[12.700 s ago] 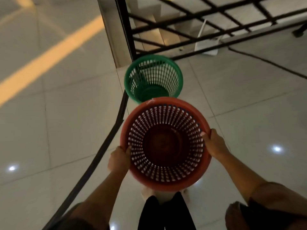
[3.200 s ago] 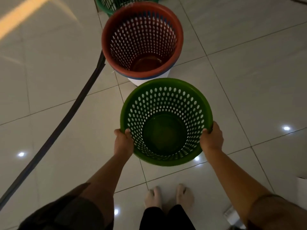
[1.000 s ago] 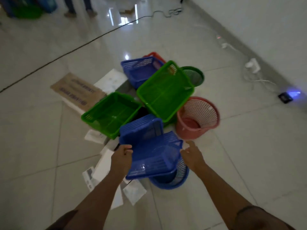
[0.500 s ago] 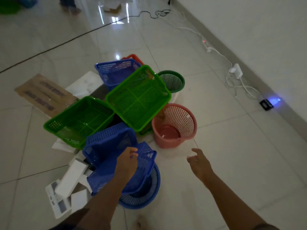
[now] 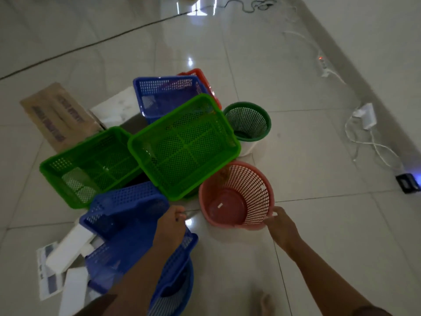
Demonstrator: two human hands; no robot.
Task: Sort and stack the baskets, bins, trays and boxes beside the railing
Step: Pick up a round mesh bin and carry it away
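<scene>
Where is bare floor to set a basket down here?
Bare tiles lie right of the pink basket and dark green basket, up to the cables. Crowded left: green trays, blue baskets, cardboard.

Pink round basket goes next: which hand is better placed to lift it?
Right. The right hand is already at the pink basket's near rim, fingers touching it. The left hand hangs over the blue trays, off to the side.
</scene>
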